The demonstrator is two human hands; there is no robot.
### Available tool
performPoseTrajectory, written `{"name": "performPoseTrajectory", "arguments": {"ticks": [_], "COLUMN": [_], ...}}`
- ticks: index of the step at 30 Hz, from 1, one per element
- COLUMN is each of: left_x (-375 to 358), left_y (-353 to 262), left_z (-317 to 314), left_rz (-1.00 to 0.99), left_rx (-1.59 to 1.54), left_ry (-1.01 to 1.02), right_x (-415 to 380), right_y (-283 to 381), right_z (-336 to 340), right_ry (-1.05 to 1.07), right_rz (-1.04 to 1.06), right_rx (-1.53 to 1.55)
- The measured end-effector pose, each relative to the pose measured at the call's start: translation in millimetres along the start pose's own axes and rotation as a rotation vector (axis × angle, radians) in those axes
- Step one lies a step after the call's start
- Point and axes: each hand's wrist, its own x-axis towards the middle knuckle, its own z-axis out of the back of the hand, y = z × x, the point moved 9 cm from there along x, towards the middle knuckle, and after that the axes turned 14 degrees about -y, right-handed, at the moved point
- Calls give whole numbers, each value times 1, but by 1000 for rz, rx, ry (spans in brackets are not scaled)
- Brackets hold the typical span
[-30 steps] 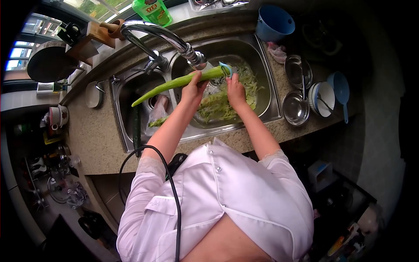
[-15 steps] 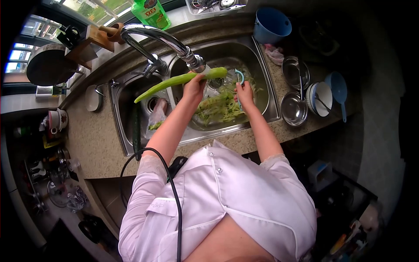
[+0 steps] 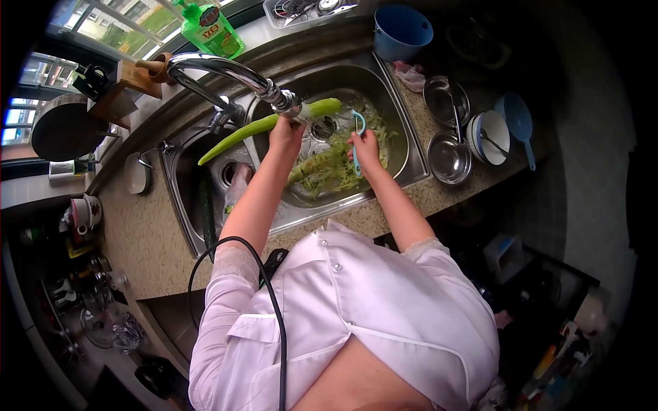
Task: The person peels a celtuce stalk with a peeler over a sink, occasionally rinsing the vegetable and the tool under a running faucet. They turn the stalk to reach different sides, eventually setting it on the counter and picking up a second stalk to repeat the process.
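Peeling, apparently: left hand [image 3: 285, 139] clasps stalk [image 3: 247, 131] over the sink's [image 3: 322, 211] middle edge, right hand [image 3: 366, 148] pinches peeler [image 3: 356, 163], contact likely needed next.

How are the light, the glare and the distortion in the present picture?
Head view: daylight enters by the window, top left; head view: bright highlights on the faucet and the sink; head view: fisheye-like bending of the counter, with black corners; head view: the vegetable shows clearly, while the far right sinks into shadow.
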Motion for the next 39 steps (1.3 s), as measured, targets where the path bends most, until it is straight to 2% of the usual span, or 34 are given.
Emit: {"name": "performPoseTrajectory", "arguments": {"ticks": [4,11,17,20,21,23,24,25,27,31,36,37,39], "left_x": [-6,-8,-12,-25,-31,-35,-39,-43,-52,-57,-53,-54,-58], "left_y": [-18,-34,-37,-35,-30,-24,-21,-17,-14,0,12,12,18], "left_z": [29,65,72,64,63,60,56,54,47,37,11,6,-4], "left_rz": [-2,33,10,31,63,56,64,73,70,53,50,50,57], "left_rx": [62,25,39,129,174,197,231,266,318,472,622,625,761], "left_ry": [-52,-184,-178,-164,-154,-135,-116,-97,-72,-43,79,85,175], "right_x": [-2,-4,-2,-23,-33,-62,-69,-67,-59,-48,-24,-24,-21], "right_y": [23,67,78,99,106,113,116,110,95,77,48,46,40], "right_z": [1,-18,-82,-116,-117,-126,-125,-123,-113,-77,-22,-14,4], "right_ry": [-46,31,278,307,312,486,529,531,423,273,168,162,127], "right_rz": [129,352,292,749,751,683,739,739,944,887,557,558,431], "right_rx": [-81,-120,-204,-448,-447,-601,-576,-578,-782,-698,-801,-799,-630]}}
